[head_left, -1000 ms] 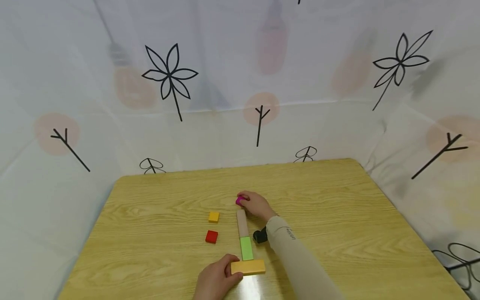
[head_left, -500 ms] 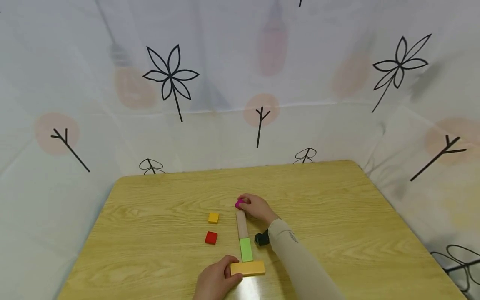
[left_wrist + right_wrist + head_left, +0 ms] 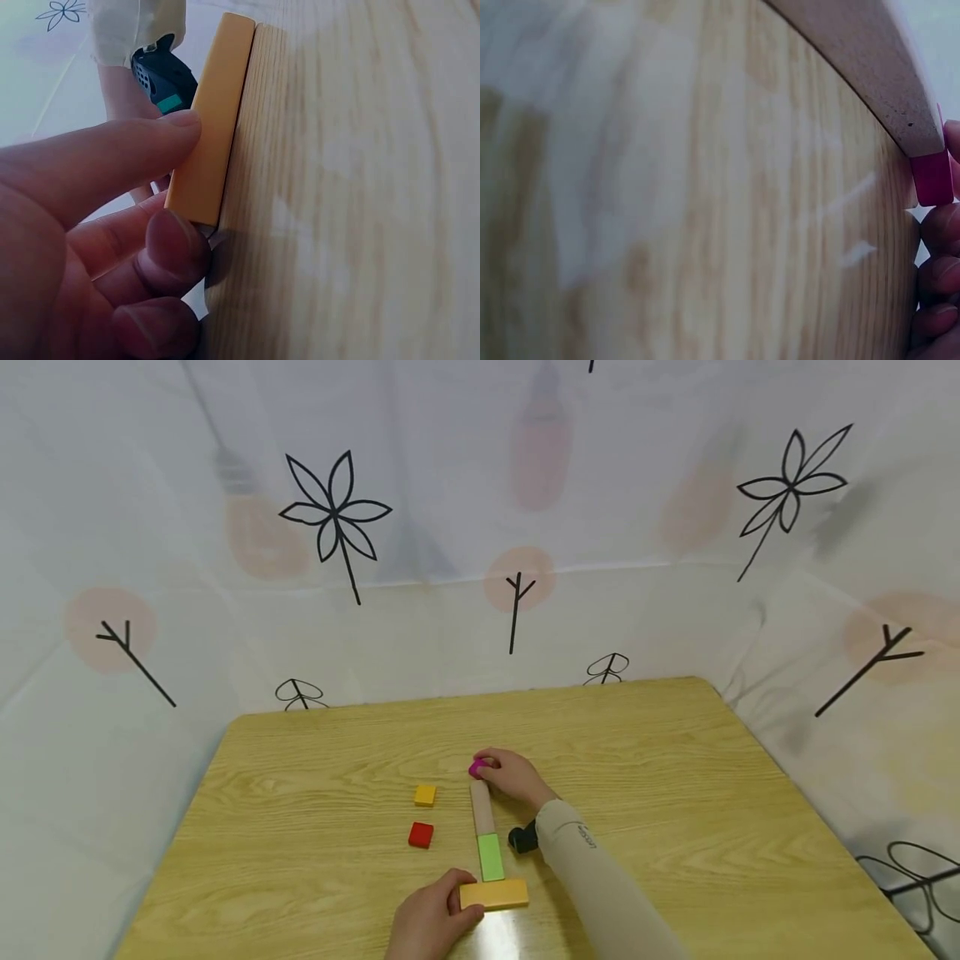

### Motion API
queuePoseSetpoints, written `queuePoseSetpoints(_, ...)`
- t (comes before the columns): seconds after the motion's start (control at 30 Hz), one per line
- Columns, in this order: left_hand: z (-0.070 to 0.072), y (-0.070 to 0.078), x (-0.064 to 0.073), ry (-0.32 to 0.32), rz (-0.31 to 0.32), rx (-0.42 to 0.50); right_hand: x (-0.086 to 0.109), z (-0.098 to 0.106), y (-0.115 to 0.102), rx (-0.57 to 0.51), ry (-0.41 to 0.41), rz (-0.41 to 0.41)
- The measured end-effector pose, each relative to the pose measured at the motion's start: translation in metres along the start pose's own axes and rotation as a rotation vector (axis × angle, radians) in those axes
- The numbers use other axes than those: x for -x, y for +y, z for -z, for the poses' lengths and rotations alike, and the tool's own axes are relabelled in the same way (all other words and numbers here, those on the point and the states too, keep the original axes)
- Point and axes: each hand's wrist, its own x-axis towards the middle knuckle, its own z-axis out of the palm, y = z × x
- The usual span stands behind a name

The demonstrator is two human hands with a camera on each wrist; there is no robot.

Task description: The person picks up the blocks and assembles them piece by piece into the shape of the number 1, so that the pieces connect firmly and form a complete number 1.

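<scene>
The right hand pinches a magenta block at the far end of the beige bar, while the left hand grips the orange bar at the near end. The step looks like seating the magenta piece flush against the line on the surface. That seems to call for a small, square nudge before the fingers let go.

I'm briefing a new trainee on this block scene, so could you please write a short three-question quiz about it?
1. True or false: the left hand grips the long yellow block.
2. Which block does the right hand hold? A red, B magenta, C green.
3. Fill in: the green block lies between the long yellow block and the ___ block.

Key:
1. True.
2. B, the magenta block.
3. Beige; the beige block lies just beyond it.
</scene>
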Motion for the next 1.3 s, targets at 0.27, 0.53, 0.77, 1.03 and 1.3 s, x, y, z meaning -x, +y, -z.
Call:
queuePoseSetpoints(0.27,-0.0010,-0.0020,-0.0006,0.010,-0.010,-0.002,0.0000,-0.0019,0.0040,-0.016,0.008,-0.009)
queuePoseSetpoints(0.53,-0.0012,-0.0005,0.0001,0.003,0.015,0.000,0.0008,-0.0005,0.0075,-0.049,-0.019,-0.044)
queuePoseSetpoints(0.77,-0.0009,0.0003,0.0001,0.003,0.017,-0.003,0.0024,0.0019,0.0066,-0.053,-0.032,-0.010)
queuePoseSetpoints(1.03,-0.0003,0.0011,0.0001,0.014,0.003,0.001,0.0026,0.0018,0.0069,-0.041,-0.021,0.016)
queuePoseSetpoints(1.3,0.0002,0.0031,0.0006,0.013,0.021,-0.004,0.0037,0.0015,0.0059,-0.045,-0.008,0.012)
